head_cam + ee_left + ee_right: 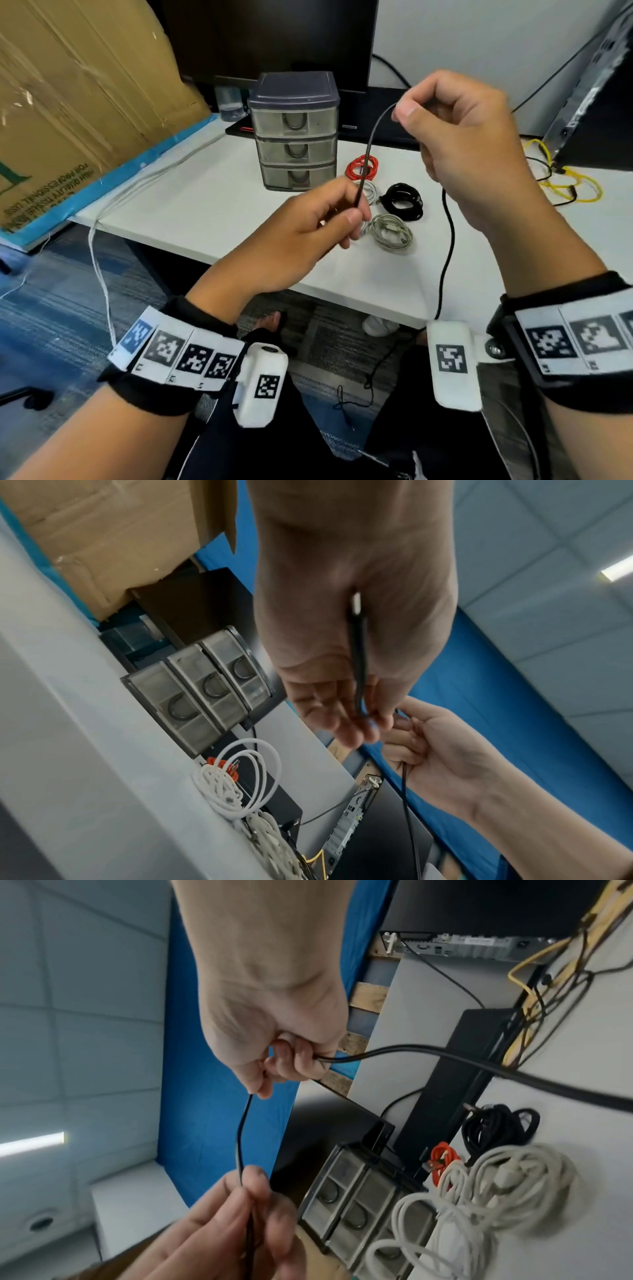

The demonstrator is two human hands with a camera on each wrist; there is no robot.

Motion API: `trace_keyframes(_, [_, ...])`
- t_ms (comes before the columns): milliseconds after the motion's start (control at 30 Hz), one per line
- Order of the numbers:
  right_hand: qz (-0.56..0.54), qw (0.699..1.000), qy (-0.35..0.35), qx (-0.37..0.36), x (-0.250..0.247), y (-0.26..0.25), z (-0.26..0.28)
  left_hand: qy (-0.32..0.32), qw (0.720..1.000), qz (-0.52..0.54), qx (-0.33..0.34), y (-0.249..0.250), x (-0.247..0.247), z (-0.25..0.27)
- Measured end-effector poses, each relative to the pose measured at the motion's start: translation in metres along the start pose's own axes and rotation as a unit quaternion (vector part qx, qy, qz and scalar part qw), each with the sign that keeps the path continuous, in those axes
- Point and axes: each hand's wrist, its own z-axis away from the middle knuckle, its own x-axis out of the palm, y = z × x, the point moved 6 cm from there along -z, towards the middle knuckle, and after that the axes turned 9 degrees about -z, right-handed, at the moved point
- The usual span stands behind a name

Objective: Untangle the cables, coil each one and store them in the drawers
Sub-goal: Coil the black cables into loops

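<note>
A thin black cable [371,137] ran between the two hands in the centre of the head view. The left hand [301,236], lower and left of centre, pinched the cable's near end between thumb and forefinger, the other fingers curled loosely beneath. The right hand [469,137], higher and to the right, pinched the cable at the top of its arc between thumb and forefinger, its remaining fingers folded round the strand. From under that hand the cable dropped past the front edge of the white table [205,205] toward the floor at the bottom of the frame.

The left wrist view showed what the head view hid: the cable's end lay along the left palm, with a pale metal plug tip [356,603] pointing toward the wrist. The right wrist view showed the cable leaving the curled right fingers [301,1061] sideways and sweeping off to the right edge of the frame, blurred.

Behind the hands, on the table, stood a three-drawer unit [294,133] with all drawers shut. Just right of it lay four coiled cables: a red coil [361,166] nearest the drawers, a white coil [368,192] partly hidden by the left hand, a black coil [402,200], and a grey coil [392,233] nearest the table's front edge. A yellow cable [568,185] lay loose at the far right, and a cardboard box [75,96] leaned at the upper left.
</note>
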Motion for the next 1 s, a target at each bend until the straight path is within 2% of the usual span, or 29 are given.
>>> trace_keyframes(133, [0.098, 0.994, -0.048, 0.006, 0.009, 0.005, -0.001, -0.038, 0.996, -0.077, -0.007, -0.002, 0.006, 0.000])
trace_keyframes(233, [0.149, 0.984, -0.093, 0.029, 0.017, 0.006, -0.001, -0.050, 0.998, 0.023, -0.036, 0.000, 0.006, -0.004])
trace_keyframes(300, [0.161, 0.980, -0.107, 0.047, 0.019, 0.008, -0.002, -0.022, 0.990, 0.123, -0.071, 0.004, 0.002, -0.007])
trace_keyframes(367, [0.169, 0.975, -0.128, 0.063, 0.022, 0.011, -0.003, 0.018, 0.973, 0.208, -0.095, 0.006, -0.009, -0.010])
trace_keyframes(467, [0.129, 0.969, -0.189, 0.096, 0.038, 0.019, 0.005, 0.060, 0.942, 0.318, -0.084, 0.011, -0.034, -0.019])
trace_keyframes(533, [0.095, 0.963, -0.229, 0.102, 0.055, 0.023, 0.016, 0.099, 0.902, 0.414, -0.073, 0.012, -0.050, -0.027])
trace_keyframes(600, [0.106, 0.947, -0.283, 0.105, 0.070, 0.027, 0.031, 0.147, 0.866, 0.472, -0.074, 0.004, -0.060, -0.033])
trace_keyframes(633, [0.124, 0.933, -0.320, 0.105, 0.077, 0.028, 0.039, 0.171, 0.865, 0.465, -0.079, -0.001, -0.063, -0.035])
trace_keyframes(700, [0.142, 0.906, -0.384, 0.105, 0.084, 0.022, 0.048, 0.194, 0.894, 0.394, -0.090, -0.007, -0.062, -0.037])
trace_keyframes(767, [0.129, 0.896, -0.414, 0.092, 0.080, 0.008, 0.045, 0.159, 0.926, 0.329, -0.096, -0.010, -0.051, -0.037])
trace_keyframes(800, [0.125, 0.899, -0.414, 0.064, 0.075, -0.003, 0.038, 0.129, 0.939, 0.304, -0.094, -0.009, -0.044, -0.035])
trace_keyframes(900, [0.097, 0.926, -0.365, -0.016, 0.049, -0.026, 0.012, 0.063, 0.973, 0.210, -0.068, -0.002, -0.029, -0.028])
trace_keyframes(967, [0.086, 0.953, -0.290, -0.031, 0.031, -0.022, -0.004, 0.016, 0.972, 0.225, -0.062, 0.003, -0.022, -0.025])
trace_keyframes(1000, [0.073, 0.965, -0.249, -0.031, 0.025, -0.017, -0.008, 0.000, 0.961, 0.269, -0.060, 0.005, -0.020, -0.025])
